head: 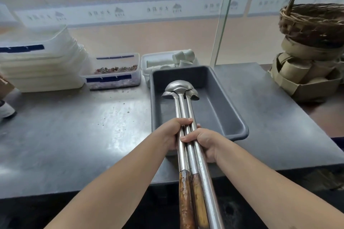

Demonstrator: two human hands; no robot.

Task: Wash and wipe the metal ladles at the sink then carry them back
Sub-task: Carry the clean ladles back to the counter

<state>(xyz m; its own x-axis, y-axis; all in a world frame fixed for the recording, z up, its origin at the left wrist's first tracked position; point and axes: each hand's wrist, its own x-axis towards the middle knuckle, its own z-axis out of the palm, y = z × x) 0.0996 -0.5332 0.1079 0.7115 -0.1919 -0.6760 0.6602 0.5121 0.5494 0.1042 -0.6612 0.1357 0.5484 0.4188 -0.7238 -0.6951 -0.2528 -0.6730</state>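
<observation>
Three ladles [186,117] bundled | both hands clamp the shafts: left hand [172,133] ahead, right hand [203,144] just behind | bowls beyond my grip, over the tub [230,115] | judged heavy, stiff, slick steel; hold mid-shaft, near balance.

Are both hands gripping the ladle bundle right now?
Yes, the left hand and right hand both curl around the shafts of the ladles, whose bowls hang over the grey tub.
</observation>
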